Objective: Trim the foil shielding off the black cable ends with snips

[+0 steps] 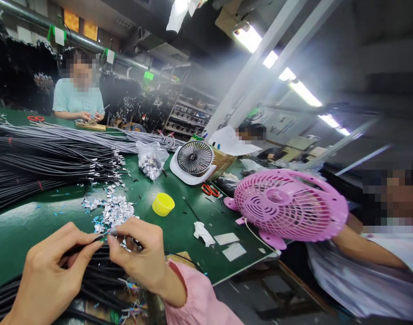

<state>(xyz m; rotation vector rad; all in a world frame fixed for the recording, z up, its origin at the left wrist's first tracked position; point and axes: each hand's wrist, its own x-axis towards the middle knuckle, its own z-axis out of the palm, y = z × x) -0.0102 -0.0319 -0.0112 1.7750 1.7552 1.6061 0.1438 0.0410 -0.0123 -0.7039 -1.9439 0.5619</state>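
My left hand [53, 266] is closed in a pinch on the end of a black cable, at the lower left. Close beside it, my right hand [141, 253] pinches the same cable end, fingertips nearly touching the left ones. Small wire tips show between the fingers. Beyond the hands lies a pile of silver foil scraps [116, 210] with little blue bits. Under and behind my hands runs a bundle of black cables [101, 289], some ending in coloured wires [133, 311].
Cable bundles [50, 158] cover the left of the green table [179, 234]. Further right are a yellow tub [163, 204], a bag of foil [151, 160], a white fan [194, 160], red scissors [210, 190] and a pink fan [287, 205]. People sit across and at the right.
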